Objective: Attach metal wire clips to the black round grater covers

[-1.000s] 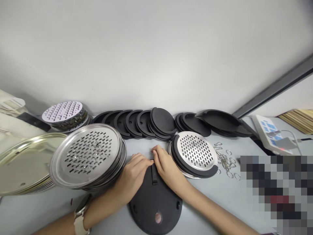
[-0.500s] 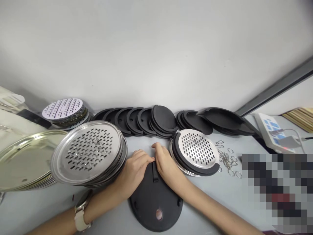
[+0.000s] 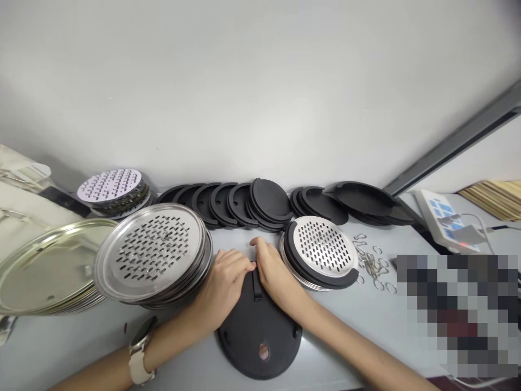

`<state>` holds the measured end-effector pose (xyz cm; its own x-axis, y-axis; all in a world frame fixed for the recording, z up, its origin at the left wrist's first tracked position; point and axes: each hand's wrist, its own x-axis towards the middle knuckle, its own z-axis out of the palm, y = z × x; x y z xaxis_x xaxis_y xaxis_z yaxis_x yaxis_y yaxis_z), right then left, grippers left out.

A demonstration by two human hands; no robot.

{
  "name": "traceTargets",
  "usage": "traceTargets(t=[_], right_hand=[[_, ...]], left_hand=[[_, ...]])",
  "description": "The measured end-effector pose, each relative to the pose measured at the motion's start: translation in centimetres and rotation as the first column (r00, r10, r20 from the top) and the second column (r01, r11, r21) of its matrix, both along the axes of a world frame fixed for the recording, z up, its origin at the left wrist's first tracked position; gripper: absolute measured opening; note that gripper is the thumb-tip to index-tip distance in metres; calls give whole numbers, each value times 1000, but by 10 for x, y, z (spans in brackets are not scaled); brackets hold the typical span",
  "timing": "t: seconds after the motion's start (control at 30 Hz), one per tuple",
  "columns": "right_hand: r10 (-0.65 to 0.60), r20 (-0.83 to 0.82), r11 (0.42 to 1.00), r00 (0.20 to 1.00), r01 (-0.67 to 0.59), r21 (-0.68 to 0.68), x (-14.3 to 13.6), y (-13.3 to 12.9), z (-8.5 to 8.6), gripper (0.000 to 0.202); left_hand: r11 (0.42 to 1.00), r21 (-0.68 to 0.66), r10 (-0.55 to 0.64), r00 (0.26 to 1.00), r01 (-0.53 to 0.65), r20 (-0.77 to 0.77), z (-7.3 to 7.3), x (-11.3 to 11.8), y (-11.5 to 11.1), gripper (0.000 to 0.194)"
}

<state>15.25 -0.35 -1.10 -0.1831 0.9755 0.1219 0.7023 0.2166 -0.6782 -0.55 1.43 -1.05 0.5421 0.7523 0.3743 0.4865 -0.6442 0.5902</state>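
Note:
In front of me lies a round black plate (image 3: 260, 331) with a hole near its close edge and a short black strap (image 3: 257, 286) at its far end. My left hand (image 3: 230, 274) is closed at the far left edge of the plate, its thumb pressing beside the strap's top. On the other side, my right hand (image 3: 273, 271) curls around the far edge, fingers bent. The two hands nearly meet there, and the plate's far rim is hidden under them. A watch with a pale band (image 3: 138, 361) is on the left wrist.
Perforated metal discs are stacked on the left (image 3: 152, 252) and right (image 3: 323, 250). Gold trays (image 3: 44, 269) stand further left. Black plates (image 3: 271, 201) line the wall. Metal rings and clips (image 3: 374, 266) lie loose at the right, near a power strip (image 3: 443, 217).
The view has shifted slightly. Both hands keep the same grip at the far end of the black plate, with hardly any movement.

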Motion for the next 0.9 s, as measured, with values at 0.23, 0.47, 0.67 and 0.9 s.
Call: traceTargets(t=[0.23, 0.47, 0.67, 0.9], right_hand=[[-18, 21, 1000, 1000, 18, -9, -2, 1, -3, 34], [-36, 32, 999, 999, 36, -6, -1, 1, -3, 34], [-41, 23, 999, 999, 41, 13, 0, 1, -3, 29], [-49, 10, 998, 999, 49, 32, 0, 1, -4, 25]], left_hand=[[1000, 1, -20, 1000, 20, -22, -4, -2, -2, 24], [997, 4, -79, 994, 79, -71, 3, -3, -6, 27], [1000, -22, -7, 1000, 6, -29, 5, -1, -6, 22], [998, -44, 56, 997, -54, 48, 7, 2, -3, 14]])
